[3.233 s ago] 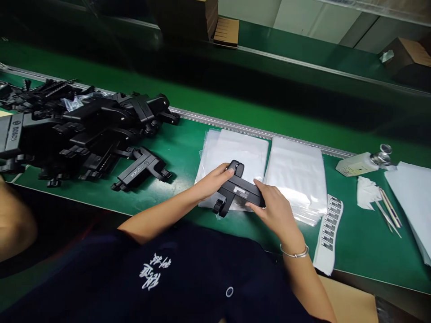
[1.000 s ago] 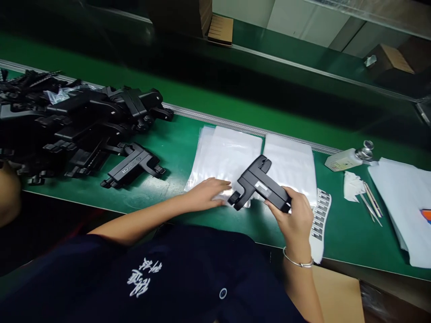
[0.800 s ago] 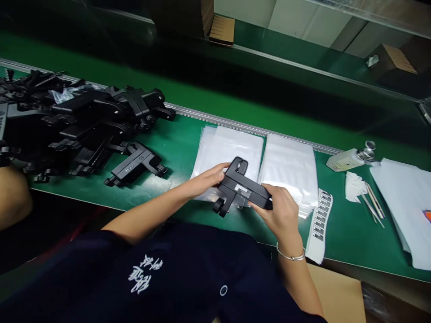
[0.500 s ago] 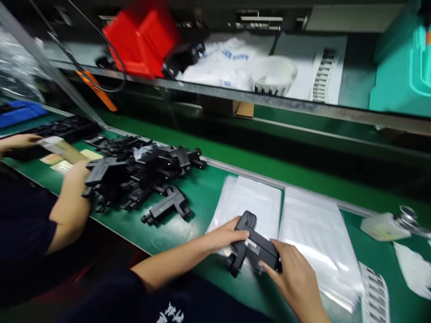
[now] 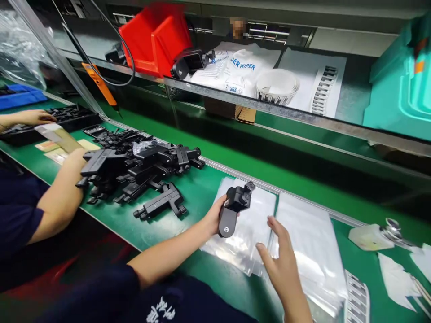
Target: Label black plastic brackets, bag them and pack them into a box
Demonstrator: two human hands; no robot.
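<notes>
My left hand [image 5: 215,214] is closed around a black plastic bracket [image 5: 232,208], held tilted on end above a stack of clear plastic bags [image 5: 259,202]. A round end with a small white mark faces me. My right hand [image 5: 278,260] is apart from the bracket, thumb and fingers spread over the gap between the bags and a second stack of plastic bags [image 5: 306,233]. To the left lies a single similar black bracket [image 5: 163,202], beside a heap of black brackets [image 5: 141,163].
A co-worker's arm [image 5: 63,193] reaches in at the left, near a black parts tray [image 5: 77,121]. Overhead runs a shelf [image 5: 353,89] with a red bin [image 5: 151,45], a label roll [image 5: 278,85] and a teal bin [image 5: 400,94]. A dispenser bottle [image 5: 370,237] stands at right.
My right hand has let go of the bracket and opened. My left hand has turned the bracket on end and raised it slightly. The view has shifted a little.
</notes>
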